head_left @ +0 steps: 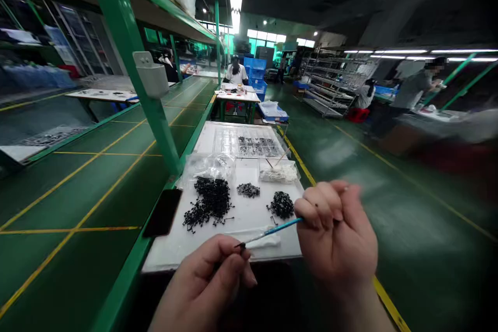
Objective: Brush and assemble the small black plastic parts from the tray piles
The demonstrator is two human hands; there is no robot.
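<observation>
My right hand is closed around a thin blue-handled brush that points left and down. Its dark tip meets the fingertips of my left hand, which are pinched on something too small to make out. Both hands hover over the near edge of a white work board. On the board lie three heaps of small black parts: a large one, a small one and a medium one.
A black phone lies left of the board. A clear bag, a tray of white pieces and a clear compartment tray sit farther back. A green post rises at left. People work at distant tables.
</observation>
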